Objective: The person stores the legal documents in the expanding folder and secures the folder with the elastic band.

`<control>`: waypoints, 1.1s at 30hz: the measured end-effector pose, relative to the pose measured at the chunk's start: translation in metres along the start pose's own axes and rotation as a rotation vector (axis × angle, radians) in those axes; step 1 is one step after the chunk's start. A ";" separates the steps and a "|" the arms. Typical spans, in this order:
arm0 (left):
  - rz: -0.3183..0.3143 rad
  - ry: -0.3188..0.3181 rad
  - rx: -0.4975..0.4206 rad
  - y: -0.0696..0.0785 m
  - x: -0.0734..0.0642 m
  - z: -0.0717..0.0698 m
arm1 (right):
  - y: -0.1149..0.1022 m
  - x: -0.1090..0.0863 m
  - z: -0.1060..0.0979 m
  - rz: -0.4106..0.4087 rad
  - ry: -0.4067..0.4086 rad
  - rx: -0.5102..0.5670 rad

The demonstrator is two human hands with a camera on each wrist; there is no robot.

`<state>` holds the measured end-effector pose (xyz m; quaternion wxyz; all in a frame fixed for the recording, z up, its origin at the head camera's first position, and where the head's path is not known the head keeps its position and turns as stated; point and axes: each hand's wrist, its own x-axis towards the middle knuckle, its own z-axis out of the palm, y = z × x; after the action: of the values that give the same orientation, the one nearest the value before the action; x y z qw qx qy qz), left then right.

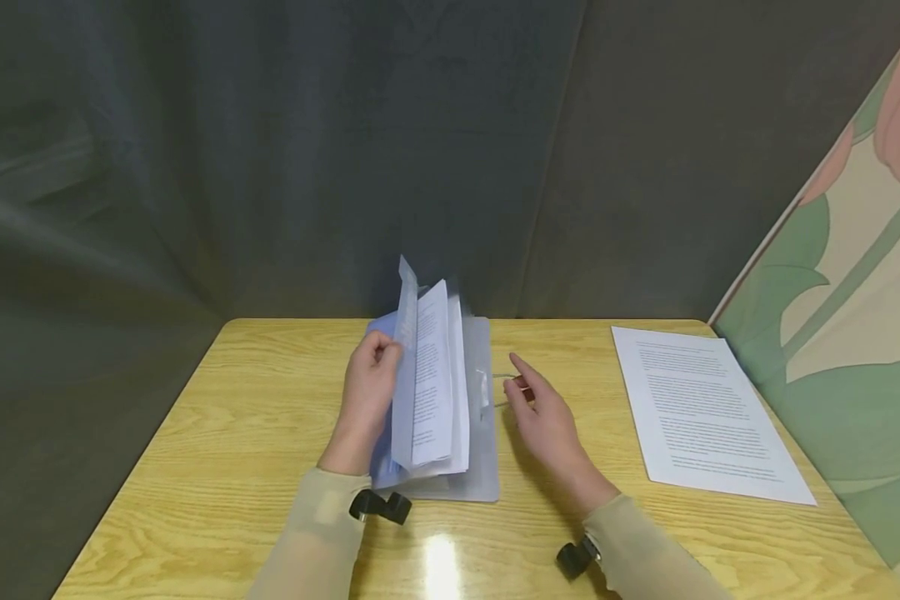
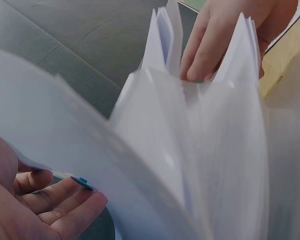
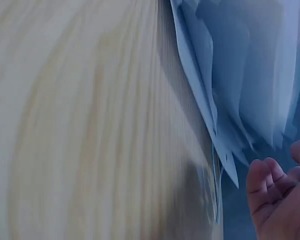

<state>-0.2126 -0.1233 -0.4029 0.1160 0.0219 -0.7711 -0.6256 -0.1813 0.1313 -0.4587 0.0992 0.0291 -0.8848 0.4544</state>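
Observation:
A translucent blue-grey expanding file folder (image 1: 483, 450) stands partly fanned out on the table, with printed sheets (image 1: 431, 375) in its pockets. My left hand (image 1: 367, 375) grips its raised front cover (image 1: 403, 392) by the left side. In the left wrist view, a small teal button (image 2: 82, 183) shows on the cover near the fingertips. My right hand (image 1: 543, 417) hovers just off the folder's right edge, fingers loosely bent and holding nothing. A thin cord loop (image 3: 219, 195) sticks out from that edge, close to the right fingertips.
A loose printed sheet (image 1: 708, 408) lies flat at the table's right side. Behind the wooden table (image 1: 217, 450) hangs a dark curtain (image 1: 345, 167), and a flower-patterned panel (image 1: 855, 333) borders the right. Each wrist wears a black camera (image 1: 573, 560).

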 end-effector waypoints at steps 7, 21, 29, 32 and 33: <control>-0.008 -0.007 -0.006 0.001 -0.001 -0.001 | 0.018 0.003 -0.037 -0.046 0.014 -0.062; 0.017 0.002 -0.009 -0.001 0.000 -0.002 | 0.054 0.001 -0.102 -0.035 0.036 -0.234; 0.017 0.000 -0.026 -0.002 0.000 0.000 | 0.081 0.003 -0.128 0.041 0.065 -0.339; 0.028 -0.008 -0.038 -0.001 -0.001 -0.001 | 0.092 0.002 -0.139 0.071 0.067 -0.360; 0.029 -0.009 -0.038 -0.001 -0.001 -0.001 | 0.095 0.002 -0.142 0.080 0.065 -0.367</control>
<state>-0.2112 -0.1242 -0.4037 0.1218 0.0058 -0.7598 -0.6386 -0.1753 0.3020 -0.4532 0.1133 -0.0395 -0.9496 0.2896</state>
